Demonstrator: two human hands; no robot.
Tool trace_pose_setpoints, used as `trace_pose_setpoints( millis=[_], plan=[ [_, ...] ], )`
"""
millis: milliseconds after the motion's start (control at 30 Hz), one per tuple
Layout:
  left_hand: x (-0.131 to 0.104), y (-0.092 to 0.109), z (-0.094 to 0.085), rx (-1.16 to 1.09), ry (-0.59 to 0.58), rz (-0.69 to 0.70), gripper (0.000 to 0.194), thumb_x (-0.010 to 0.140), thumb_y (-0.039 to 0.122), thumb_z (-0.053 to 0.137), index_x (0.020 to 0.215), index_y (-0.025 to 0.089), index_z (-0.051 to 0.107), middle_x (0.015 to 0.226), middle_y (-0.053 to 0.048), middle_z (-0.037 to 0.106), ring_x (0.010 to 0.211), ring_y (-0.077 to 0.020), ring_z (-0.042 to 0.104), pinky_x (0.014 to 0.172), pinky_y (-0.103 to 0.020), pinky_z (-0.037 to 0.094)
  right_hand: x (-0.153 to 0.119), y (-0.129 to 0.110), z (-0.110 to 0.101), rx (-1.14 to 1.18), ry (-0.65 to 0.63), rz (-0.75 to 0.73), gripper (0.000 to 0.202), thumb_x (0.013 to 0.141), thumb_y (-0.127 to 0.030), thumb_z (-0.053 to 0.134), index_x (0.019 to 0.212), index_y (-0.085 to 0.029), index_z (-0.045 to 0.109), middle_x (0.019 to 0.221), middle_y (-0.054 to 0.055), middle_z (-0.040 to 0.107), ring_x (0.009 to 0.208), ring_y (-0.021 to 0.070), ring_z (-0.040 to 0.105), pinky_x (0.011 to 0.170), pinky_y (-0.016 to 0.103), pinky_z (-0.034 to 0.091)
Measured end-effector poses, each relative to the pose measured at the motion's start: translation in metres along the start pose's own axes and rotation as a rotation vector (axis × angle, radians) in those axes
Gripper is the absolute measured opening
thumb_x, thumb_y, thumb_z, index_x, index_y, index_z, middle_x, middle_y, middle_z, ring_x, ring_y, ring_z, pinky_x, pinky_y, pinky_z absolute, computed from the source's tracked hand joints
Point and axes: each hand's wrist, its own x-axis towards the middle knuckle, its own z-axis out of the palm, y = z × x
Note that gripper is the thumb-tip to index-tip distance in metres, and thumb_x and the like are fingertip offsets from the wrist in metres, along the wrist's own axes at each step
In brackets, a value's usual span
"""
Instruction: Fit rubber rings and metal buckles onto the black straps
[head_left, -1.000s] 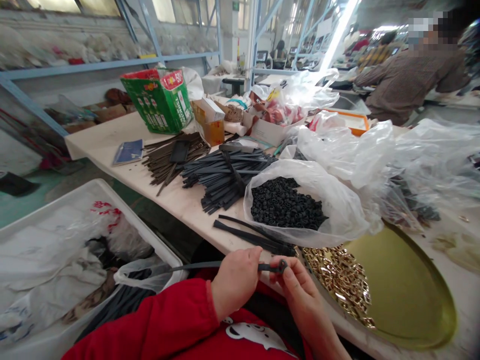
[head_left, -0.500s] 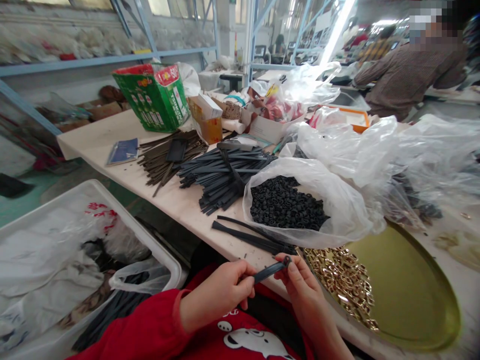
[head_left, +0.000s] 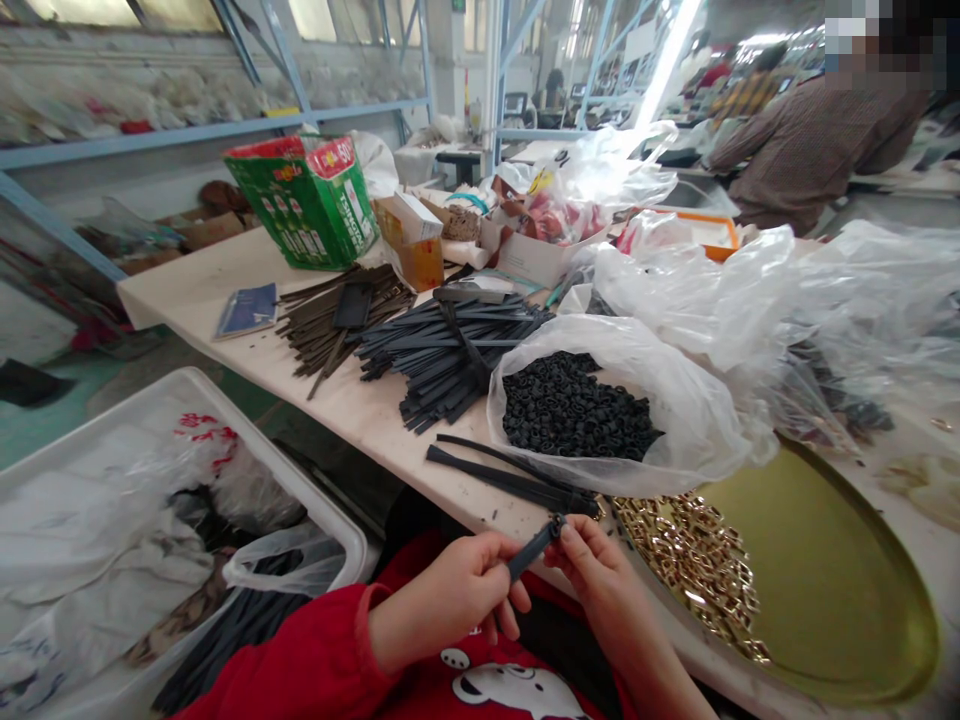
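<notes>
Tabletop (head_left: 375, 410) carried one golden tray (head_left: 840, 580) with shiny metal pieces (head_left: 697, 560), and beside it lay an open plastic bag (head_left: 697, 430) of black loops (head_left: 577, 410). Near the edge, left hand's (head_left: 457, 590) fingers gripped a dark strap (head_left: 531, 552); right hand's (head_left: 604, 575) fingers pinched its end.

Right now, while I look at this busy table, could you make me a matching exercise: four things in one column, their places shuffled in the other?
Things
1. Dark strap
2. Small black loops
3. Gold-coloured metal pieces
4. Blue booklet

Places
A. On the large oval tray
B. On the table, near the green box
C. Held by the left hand and the right hand
D. In the open whitish plastic bag

Right pairs: 1-C, 2-D, 3-A, 4-B
</notes>
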Motion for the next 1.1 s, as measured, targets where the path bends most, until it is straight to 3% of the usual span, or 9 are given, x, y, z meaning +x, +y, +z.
trace_pose_setpoints(
  millis=[433,533,633,733,833,967,1100],
  plan=[
    [-0.003,0.003,0.001,-0.167,-0.058,-0.057,0.03,0.076,0.029,0.046,0.1,0.013,0.056,0.073,-0.003,0.061,0.049,-0.0084,0.055,0.041,-0.017,0.039,-0.002,-0.005,0.008,0.137,-0.005,0.081,0.024,0.071,-0.046,0.066,0.071,-0.023,0.058,0.067,-0.004,0.055,0.065,0.0141,0.051,0.065,0.026,0.046],
    [0.002,-0.003,-0.001,-0.249,-0.083,-0.084,0.036,0.078,0.041,0.047,0.094,0.011,0.057,0.066,-0.002,0.058,0.044,-0.0064,0.047,0.039,-0.017,0.033,-0.004,-0.006,0.01,0.203,-0.067,0.123,0.024,0.071,-0.045,0.066,0.072,-0.022,0.059,0.064,-0.004,0.056,0.061,0.0139,0.053,0.063,0.026,0.046],
    [0.006,-0.011,-0.006,-0.266,-0.041,-0.073,0.036,0.075,0.045,0.054,0.089,0.011,0.059,0.06,0.005,0.045,0.043,-0.0036,0.034,0.04,-0.016,0.023,-0.004,-0.005,0.007,0.183,-0.017,0.114,0.025,0.07,-0.044,0.067,0.075,-0.021,0.061,0.071,-0.001,0.061,0.066,0.015,0.055,0.067,0.028,0.047],
    [0.007,-0.012,-0.008,-0.014,0.121,0.13,0.038,0.082,0.047,0.046,0.089,0.012,0.061,0.065,0.002,0.049,0.054,-0.0081,0.042,0.05,-0.02,0.032,-0.002,-0.002,0.002,0.117,0.057,0.093,0.024,0.07,-0.043,0.069,0.075,-0.02,0.063,0.079,0.0,0.064,0.071,0.0149,0.056,0.069,0.026,0.046],
    [0.006,-0.007,-0.008,0.354,0.285,0.36,0.037,0.089,0.041,0.037,0.083,0.014,0.062,0.079,-0.003,0.058,0.074,-0.0144,0.05,0.068,-0.024,0.037,-0.003,-0.002,0.003,0.16,0.02,0.125,0.023,0.069,-0.042,0.069,0.075,-0.02,0.064,0.075,0.0,0.064,0.066,0.0138,0.055,0.064,0.024,0.045],
    [0.007,-0.001,-0.004,0.685,0.403,0.414,0.027,0.087,0.029,0.042,0.068,0.016,0.056,0.072,-0.001,0.057,0.07,-0.0145,0.05,0.064,-0.023,0.034,-0.007,-0.007,0.012,0.252,0.0,0.152,0.024,0.066,-0.041,0.072,0.072,-0.02,0.062,0.068,-0.001,0.062,0.064,0.0144,0.055,0.063,0.025,0.046],
    [0.01,-0.007,0.002,0.909,0.455,0.414,0.023,0.086,0.023,0.041,0.07,0.017,0.056,0.072,-0.001,0.059,0.067,-0.0143,0.052,0.061,-0.024,0.031,-0.008,-0.005,0.016,0.158,0.046,0.129,0.028,0.066,-0.044,0.07,0.073,-0.02,0.059,0.066,-0.001,0.06,0.061,0.0143,0.053,0.06,0.026,0.044]
  ],
)
